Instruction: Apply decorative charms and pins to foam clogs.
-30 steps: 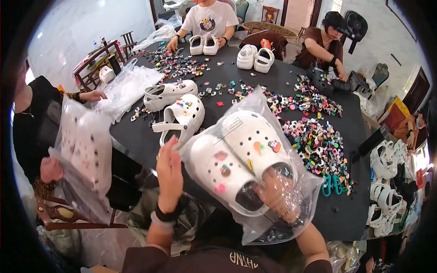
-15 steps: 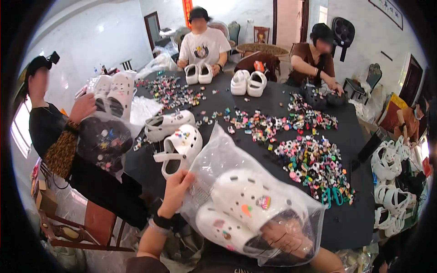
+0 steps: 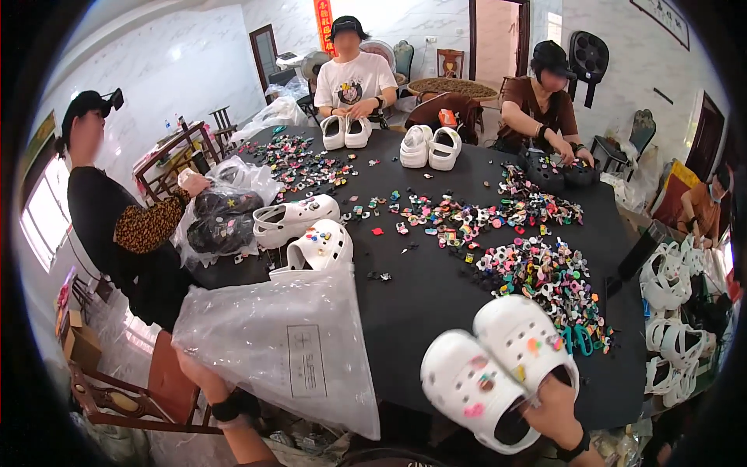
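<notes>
My right hand (image 3: 554, 410) grips a pair of white clogs (image 3: 490, 373) by their heel openings, above the near right part of the dark table. Colourful charms sit in the holes of both toes. On the left, my left hand (image 3: 201, 375) holds a frosted clear plastic bag (image 3: 264, 350) by its edge, and the bag hangs flat and wide. Its fingers are partly hidden behind the plastic. Just beyond the bag, another charm-decorated white clog (image 3: 320, 247) stands on the table, with its mate (image 3: 299, 218) behind it.
Loose charms (image 3: 537, 284) lie in heaps over the dark table (image 3: 389, 327). At the left, a co-worker (image 3: 117, 210) handles bagged black clogs (image 3: 222, 222). Two people work across the table with white clogs (image 3: 346, 131) and black clogs (image 3: 552, 167). More white clogs (image 3: 665, 272) are stacked at right.
The white clogs have come out of the bag and moved right in my right hand. My left hand has drawn the bag left. The left co-worker's bag is lower.
</notes>
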Available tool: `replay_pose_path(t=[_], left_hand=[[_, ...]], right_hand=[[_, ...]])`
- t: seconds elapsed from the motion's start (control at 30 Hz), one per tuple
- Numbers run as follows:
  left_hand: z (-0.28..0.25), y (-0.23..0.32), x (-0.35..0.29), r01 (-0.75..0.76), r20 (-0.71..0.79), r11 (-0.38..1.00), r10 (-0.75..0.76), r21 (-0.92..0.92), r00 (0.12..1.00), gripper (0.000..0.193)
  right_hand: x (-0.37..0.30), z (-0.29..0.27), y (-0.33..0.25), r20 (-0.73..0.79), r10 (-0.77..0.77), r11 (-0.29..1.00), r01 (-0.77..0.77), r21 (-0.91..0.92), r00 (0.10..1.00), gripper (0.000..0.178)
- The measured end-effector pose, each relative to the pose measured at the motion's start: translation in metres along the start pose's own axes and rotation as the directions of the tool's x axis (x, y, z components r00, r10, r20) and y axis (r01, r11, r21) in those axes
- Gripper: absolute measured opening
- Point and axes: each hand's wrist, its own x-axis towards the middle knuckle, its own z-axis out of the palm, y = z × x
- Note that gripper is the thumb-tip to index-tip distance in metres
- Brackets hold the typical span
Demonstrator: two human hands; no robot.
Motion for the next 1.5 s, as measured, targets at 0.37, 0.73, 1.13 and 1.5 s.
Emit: replay_pose_path(t=[0.37,0.73,1.13,1.5], left_hand=[[-0.013,0.036,-0.053,0.143,-0.251,0.986,-0.119,0.081,0.961,0.038],[0.102,0.047,-0.126,0.038,0.115,0.879,0.019,-0.475,0.993,0.047],[0.205,0.070,-0.156,0.576,0.773,0.520,0.484,-0.630,0.409,0.048],[0.217,-0.011,-0.214,-0.020,0.725,0.940,-0.250,0.342,0.641,0.074]], right_hand=[[0.099,0.070,-0.008,-0.052,0.260,0.965,-0.261,-0.016,0.964,0.044],[0.056,0.038,-0.074,0.038,-0.297,0.954,0.298,-0.026,0.954,0.080],[0.025,0.064,-0.049,0.249,0.301,0.427,-0.364,0.828,0.921,0.020],[-0.079,-0.042,0.115,-0.044,0.581,0.461,-0.284,0.840,0.813,0.023]])
